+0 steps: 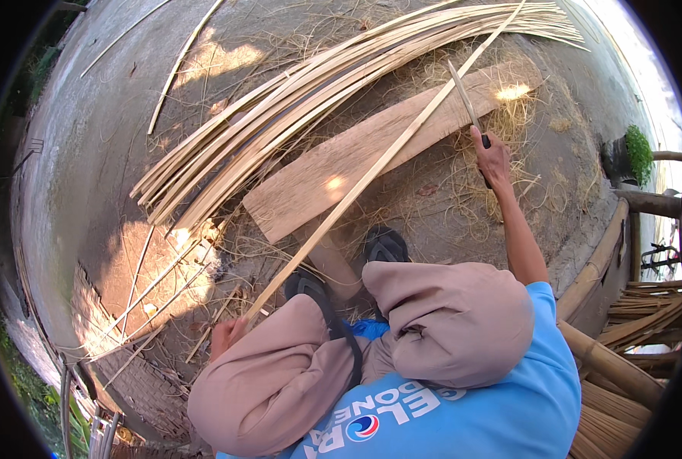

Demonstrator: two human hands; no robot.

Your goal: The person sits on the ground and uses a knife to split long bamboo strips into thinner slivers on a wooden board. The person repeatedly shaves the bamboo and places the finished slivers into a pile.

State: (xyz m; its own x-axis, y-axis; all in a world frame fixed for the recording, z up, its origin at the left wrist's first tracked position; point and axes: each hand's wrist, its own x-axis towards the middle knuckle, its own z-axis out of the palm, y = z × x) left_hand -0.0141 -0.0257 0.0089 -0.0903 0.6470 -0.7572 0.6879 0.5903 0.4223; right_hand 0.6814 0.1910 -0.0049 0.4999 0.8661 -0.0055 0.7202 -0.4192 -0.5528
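Beside my left knee, my left hand [226, 335] is closed on the near end of a long pale bamboo strip [371, 170]. The strip slants up and away to the right, crossing over a wooden plank [303, 195]. My right hand [495, 159], arm stretched forward, grips the dark handle of a knife [463, 93]. Its long blade points away from me and lies close to the strip over the plank's far part; I cannot tell whether they touch. My left fingers are partly hidden behind the knee.
A big bundle of bamboo strips [280, 103] lies beyond the plank. Thin shavings [482, 180] litter the ground on the right. Loose strips [174, 76] lie at far left. Bamboo poles [605, 363] and more strips [612, 421] flank my right side, with a potted plant [638, 153] farther off.
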